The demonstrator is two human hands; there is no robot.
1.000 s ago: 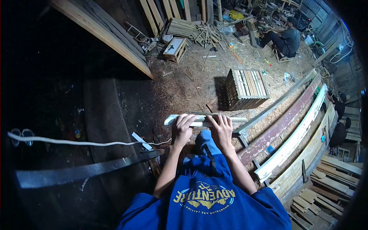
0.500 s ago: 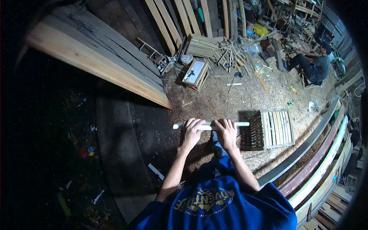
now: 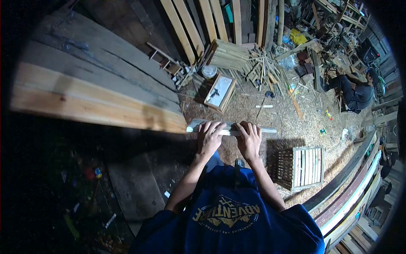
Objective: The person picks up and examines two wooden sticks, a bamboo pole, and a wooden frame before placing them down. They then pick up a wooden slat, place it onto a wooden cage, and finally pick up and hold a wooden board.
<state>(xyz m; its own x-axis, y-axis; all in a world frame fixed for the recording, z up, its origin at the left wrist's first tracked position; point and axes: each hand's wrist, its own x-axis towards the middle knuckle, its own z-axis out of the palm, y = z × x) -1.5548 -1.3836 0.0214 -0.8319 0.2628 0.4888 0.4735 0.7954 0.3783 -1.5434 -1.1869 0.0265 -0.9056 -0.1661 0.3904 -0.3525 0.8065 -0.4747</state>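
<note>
A short bundle of pale wooden slats lies crosswise in front of me, held at about waist height over the floor. My left hand is closed over it left of its middle, with the fingers curled over the far edge. My right hand grips it a little further right in the same way. The left end of the slats overlaps the end of a thick wooden beam in this view. The thumbs and the underside of the slats are mostly hidden.
A slatted wooden crate stands on the floor to the right. Ahead are a white-topped box and a pile of wood strips. A person sits at the far right. Long boards run along the right side.
The view has shifted forward and left. Both hands have carried the slats toward the beam's end, and the slats have tilted so more of their faces shows. The grip stays the same.
</note>
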